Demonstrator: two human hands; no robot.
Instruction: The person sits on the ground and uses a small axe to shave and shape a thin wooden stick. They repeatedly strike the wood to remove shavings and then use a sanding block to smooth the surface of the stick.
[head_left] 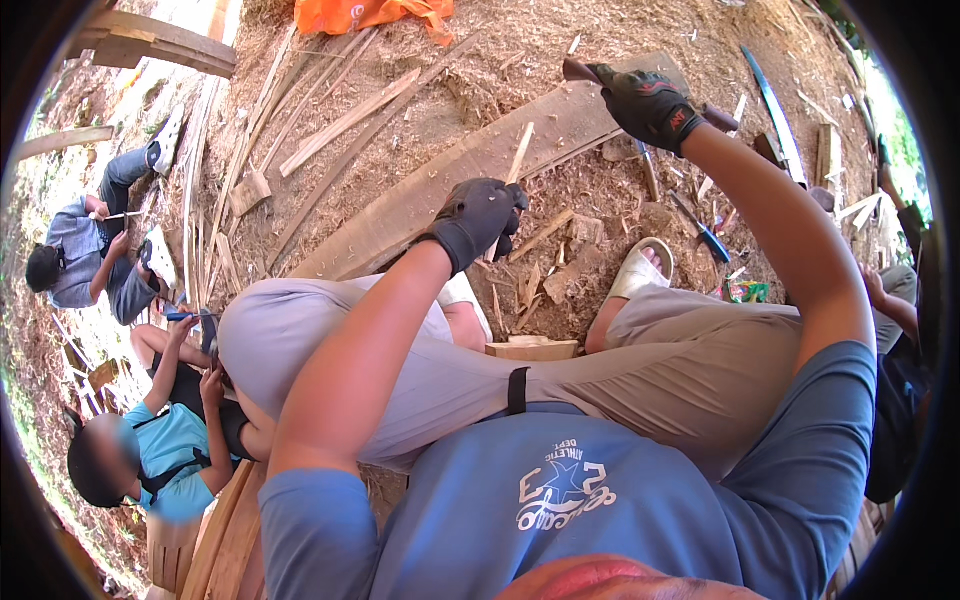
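Observation:
My left hand (478,222), in a black glove, is closed round a thin pale wood stick (521,152) that stands up from the fist, over the near side of a wide plank (440,190). Farther off to the right, my right hand (645,105), also gloved, is closed at the plank's far end. A brown, handle-like piece (577,70) sticks out from its fingers; the rest is hidden by the glove, so I cannot tell its kind. A small wood block (532,348) lies between my legs, among chips and offcuts.
On the right lie a blue-handled tool (714,246) and a long curved blade (776,112). Long wood strips (350,125) spread at the left, below an orange bag (375,14). Two people work at the left, one in a turquoise shirt (186,440); another sits at the right edge.

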